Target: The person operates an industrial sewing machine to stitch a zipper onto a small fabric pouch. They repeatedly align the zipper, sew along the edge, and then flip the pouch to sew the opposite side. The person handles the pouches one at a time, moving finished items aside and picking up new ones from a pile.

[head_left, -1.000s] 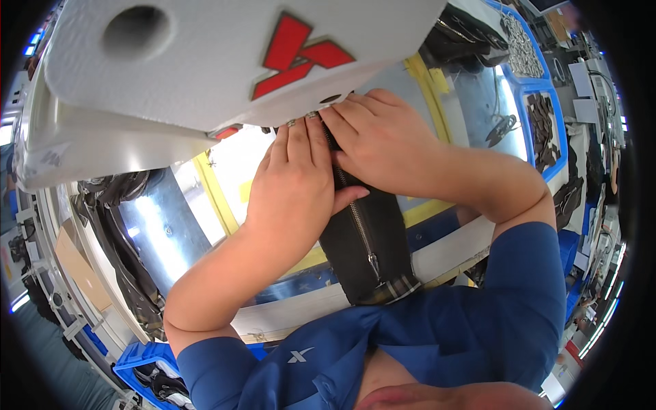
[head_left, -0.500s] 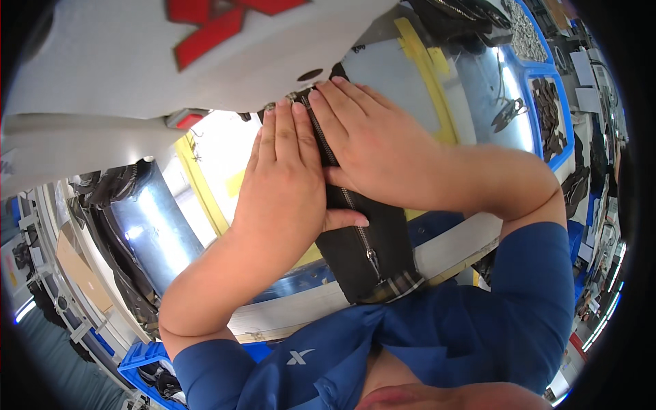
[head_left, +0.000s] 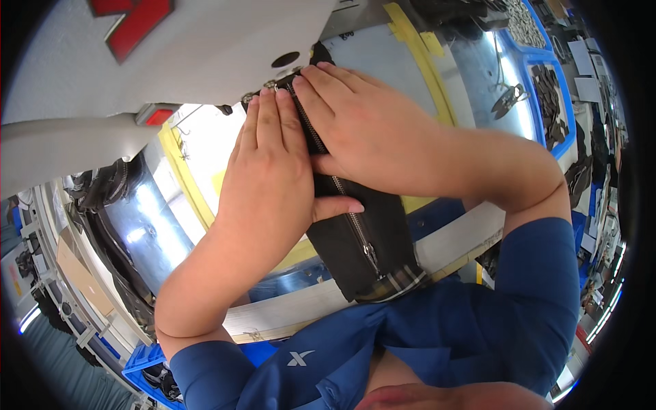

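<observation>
My left hand (head_left: 266, 171) lies flat on a black fabric piece (head_left: 365, 239) with a metal zipper and a plaid end, fingertips at the underside of a white machine head (head_left: 191, 48), thumb stretched across the zipper. My right hand (head_left: 369, 130) rests palm down to its right, fingers extended over the fabric up to the machine's edge. The zipper pull (head_left: 370, 253) shows near the fabric's lower end. The fabric's far part is hidden by my hands and the machine, as is whatever works beneath the head.
Dark zippered pieces (head_left: 113, 205) lie at the left. At the right are scissors (head_left: 506, 101) and blue trays (head_left: 567, 140) of metal parts and dark strips. Yellow tape (head_left: 424, 61) crosses the work surface. A blue crate (head_left: 140, 359) sits at lower left.
Both hands have shifted up and leftward in the view, still flat on the fabric. The machine head also sits higher and further left in the picture, and more of the right-hand work surface shows.
</observation>
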Demonstrator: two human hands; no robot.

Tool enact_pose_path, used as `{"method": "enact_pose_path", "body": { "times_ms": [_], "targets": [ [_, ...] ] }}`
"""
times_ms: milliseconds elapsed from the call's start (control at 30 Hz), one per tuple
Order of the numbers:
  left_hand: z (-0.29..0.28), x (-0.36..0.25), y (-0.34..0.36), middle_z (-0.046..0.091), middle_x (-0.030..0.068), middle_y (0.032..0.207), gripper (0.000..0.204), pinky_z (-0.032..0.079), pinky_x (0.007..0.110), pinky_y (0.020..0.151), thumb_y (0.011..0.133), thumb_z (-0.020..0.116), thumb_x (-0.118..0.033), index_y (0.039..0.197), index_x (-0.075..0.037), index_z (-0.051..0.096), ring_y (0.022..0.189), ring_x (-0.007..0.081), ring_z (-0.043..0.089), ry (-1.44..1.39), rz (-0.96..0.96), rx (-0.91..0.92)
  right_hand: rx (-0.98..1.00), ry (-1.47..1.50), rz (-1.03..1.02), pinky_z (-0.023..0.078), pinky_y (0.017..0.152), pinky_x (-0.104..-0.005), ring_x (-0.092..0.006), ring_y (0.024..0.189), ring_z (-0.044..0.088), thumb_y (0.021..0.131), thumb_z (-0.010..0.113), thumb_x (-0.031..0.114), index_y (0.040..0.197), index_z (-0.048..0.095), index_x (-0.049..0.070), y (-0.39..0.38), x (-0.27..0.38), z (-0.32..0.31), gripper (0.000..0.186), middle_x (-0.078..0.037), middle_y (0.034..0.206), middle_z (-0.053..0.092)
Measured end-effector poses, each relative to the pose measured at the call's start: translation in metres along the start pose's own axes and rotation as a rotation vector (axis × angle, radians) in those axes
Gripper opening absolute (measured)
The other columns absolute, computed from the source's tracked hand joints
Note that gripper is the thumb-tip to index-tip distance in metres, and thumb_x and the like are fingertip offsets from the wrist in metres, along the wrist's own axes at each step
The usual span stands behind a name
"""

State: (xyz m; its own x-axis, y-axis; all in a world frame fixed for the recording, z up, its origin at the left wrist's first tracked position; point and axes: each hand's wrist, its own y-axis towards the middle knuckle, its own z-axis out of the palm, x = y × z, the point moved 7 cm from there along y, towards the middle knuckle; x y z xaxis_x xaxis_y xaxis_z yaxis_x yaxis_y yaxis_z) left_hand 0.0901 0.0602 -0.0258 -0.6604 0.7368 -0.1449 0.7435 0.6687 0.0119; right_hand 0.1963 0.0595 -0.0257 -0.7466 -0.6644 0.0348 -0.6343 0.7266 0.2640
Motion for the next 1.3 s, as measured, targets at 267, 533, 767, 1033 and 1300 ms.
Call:
{"method": "enact_pose_path", "body": {
  "times_ms": [267,533,767,1033,1300],
  "targets": [
    [-0.007,0.007,0.005,0.061,0.0307,0.134,0.122,0.054,0.044,0.108,0.06,0.091,-0.061,0.143,0.019,0.051,0.128,0.0439,0.062,-0.041,-0.042,-0.096,-0.018,0.042,0.074,0.054,0.105,-0.0415,-0.0387,0.121,0.067,0.088,0.074,0.043,0.131,0.063,-0.017,0.003,-0.004,-0.006,0.075,-0.03,0.128,0.068],
    [-0.009,0.007,0.006,0.062,0.0291,0.132,0.12,0.057,0.042,0.103,0.059,0.092,-0.059,0.142,0.018,0.053,0.124,0.0419,0.064,-0.03,-0.042,-0.109,-0.013,0.047,0.102,0.054,0.103,-0.0408,-0.0365,0.121,0.067,0.086,0.076,0.046,0.132,0.064,-0.016,0.004,-0.004,-0.003,0.078,-0.028,0.128,0.069],
    [-0.007,0.007,0.007,0.061,0.0299,0.132,0.12,0.057,0.042,0.105,0.059,0.092,-0.059,0.141,0.019,0.053,0.125,0.0429,0.063,-0.028,-0.061,-0.085,-0.016,0.001,0.096,0.054,0.1,-0.0392,-0.0347,0.121,0.067,0.085,0.076,0.047,0.131,0.065,-0.014,0.003,-0.005,-0.002,0.077,-0.026,0.127,0.07],
    [-0.007,0.006,0.006,0.063,0.0274,0.131,0.113,0.052,0.041,0.108,0.065,0.087,-0.062,0.136,0.019,0.056,0.121,0.0401,0.062,0.015,-0.01,-0.107,0.036,0.06,0.092,0.05,0.104,-0.0419,-0.0352,0.129,0.062,0.086,0.075,0.047,0.136,0.061,-0.013,0.004,-0.006,0.001,0.079,-0.026,0.136,0.065],
    [-0.041,0.045,-0.024,0.062,0.0282,0.138,0.092,0.051,0.045,0.109,0.081,0.086,-0.047,0.145,0.011,0.053,0.128,0.0421,0.061,-0.121,-0.22,0.104,0.137,-0.007,0.083,0.046,0.107,-0.0437,-0.0349,0.133,0.059,0.094,0.071,0.055,0.142,0.055,-0.014,0.008,0.0,-0.01,0.085,-0.025,0.14,0.063]
  ]
}}
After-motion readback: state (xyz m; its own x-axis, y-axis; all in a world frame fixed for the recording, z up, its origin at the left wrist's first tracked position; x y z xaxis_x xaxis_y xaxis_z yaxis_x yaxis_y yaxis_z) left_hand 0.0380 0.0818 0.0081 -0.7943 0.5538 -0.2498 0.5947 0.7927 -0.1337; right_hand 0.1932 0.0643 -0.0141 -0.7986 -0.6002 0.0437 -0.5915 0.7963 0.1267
